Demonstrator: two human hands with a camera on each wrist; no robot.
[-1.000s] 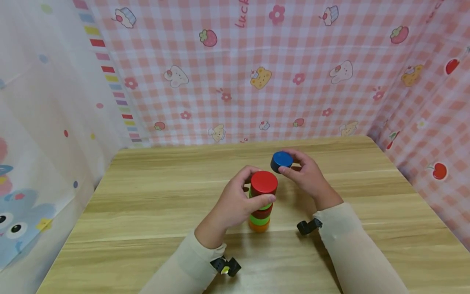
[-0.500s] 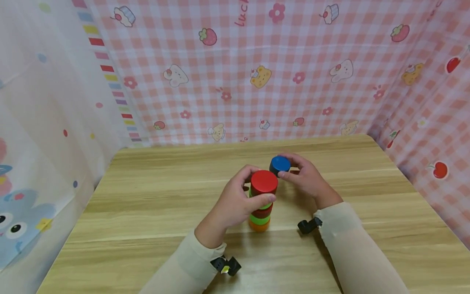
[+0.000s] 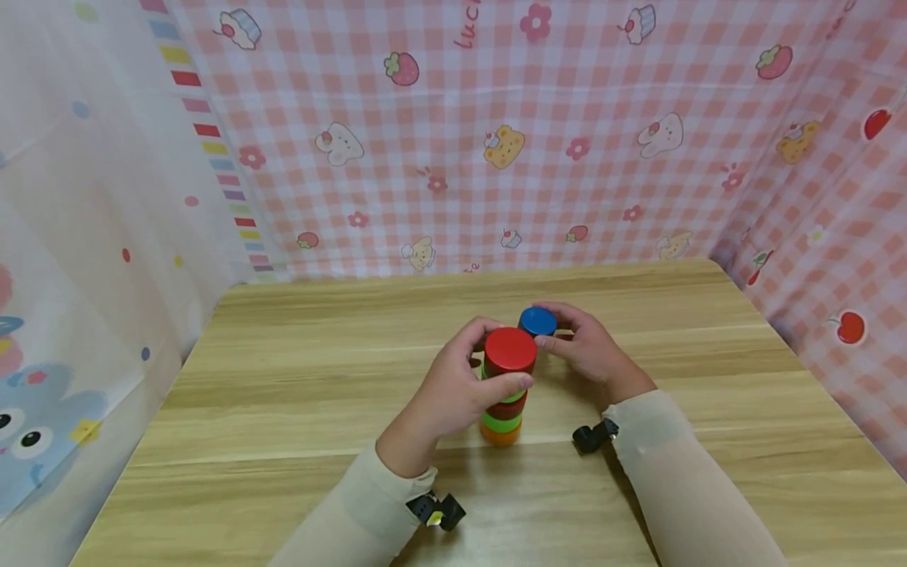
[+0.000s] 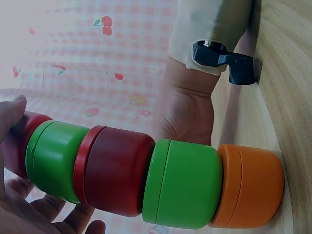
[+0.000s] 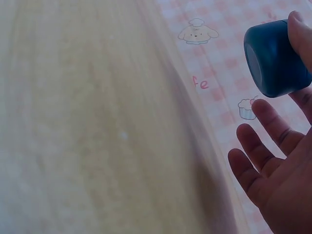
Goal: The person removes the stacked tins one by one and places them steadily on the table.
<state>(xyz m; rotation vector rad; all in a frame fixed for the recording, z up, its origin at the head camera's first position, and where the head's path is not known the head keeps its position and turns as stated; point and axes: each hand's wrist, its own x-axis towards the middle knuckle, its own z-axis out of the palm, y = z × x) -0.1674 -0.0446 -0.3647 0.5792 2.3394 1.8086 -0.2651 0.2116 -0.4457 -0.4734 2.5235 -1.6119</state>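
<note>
Wooden table [image 3: 269,378], gingham backdrop [image 3: 439,118]. Five-piece stack [image 3: 505,409] up, left hand [image 3: 457,390] gripping near top; blue piece [image 3: 538,321] unstacked, one o'clock, right hand [image 3: 590,345] pinching it.

On the pink-and-white gingham cloth backdrop [image 3: 439,118], 1 sideways word in thin reddish-pink script, "luck" [image 3: 468,25], is read in the head view; its last letter is cut by the top edge. In the right wrist view, 2 pinkish-red letters, "fe" [image 5: 200,83], are read on the gingham cloth. Reddish upper-right script [image 3: 840,19] cannot be read with certainty.
</note>
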